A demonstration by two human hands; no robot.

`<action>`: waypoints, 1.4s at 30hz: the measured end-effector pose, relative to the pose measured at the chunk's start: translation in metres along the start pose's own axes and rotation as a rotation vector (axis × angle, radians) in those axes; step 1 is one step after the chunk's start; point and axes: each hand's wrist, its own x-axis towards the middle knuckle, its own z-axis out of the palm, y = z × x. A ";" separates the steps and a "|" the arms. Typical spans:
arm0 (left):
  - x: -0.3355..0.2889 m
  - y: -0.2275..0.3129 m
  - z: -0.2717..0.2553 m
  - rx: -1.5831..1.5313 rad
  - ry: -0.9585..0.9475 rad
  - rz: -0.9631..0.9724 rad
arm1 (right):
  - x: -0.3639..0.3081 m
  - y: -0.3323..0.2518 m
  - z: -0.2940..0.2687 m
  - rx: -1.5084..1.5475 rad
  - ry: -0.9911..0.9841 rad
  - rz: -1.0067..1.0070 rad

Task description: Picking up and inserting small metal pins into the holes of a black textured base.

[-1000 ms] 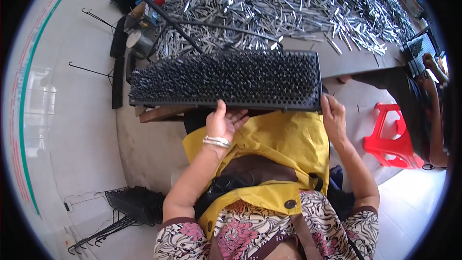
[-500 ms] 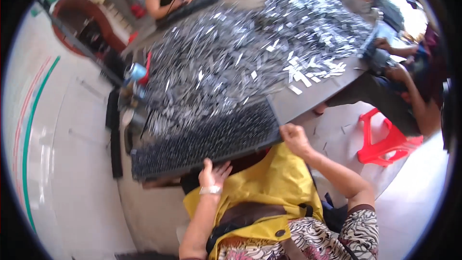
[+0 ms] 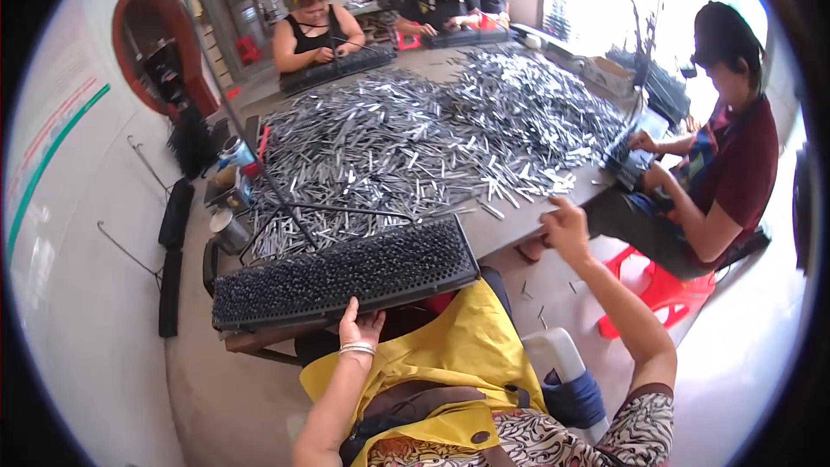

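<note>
My left hand rests against the near edge of the black tray, fingers up on its rim and thumb below, a loose pinch rather than a full clasp; I judge it steadies the tray, which juts over the table edge toward my yellow apron. My right hand is lifted off to the right of that grip, fingers half curled and holding nothing I can make out, close to the nearest loose metal pieces on the tabletop. Holding the tray close to me, I think, keeps it within easy reach of both hands.

The tray is long and dark, and its top bristles with close rows of small dark upright pieces, so that it looks like a brush. It lies tilted, the left end lower. Beyond my left fingers spreads the big heap of silvery strips. To the right of my raised hand a seated person in a dark red top works at a tray of their own.
</note>
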 end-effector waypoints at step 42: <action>-0.044 0.050 0.164 0.636 -0.318 0.267 | -0.157 0.012 0.056 -0.061 -0.614 -0.698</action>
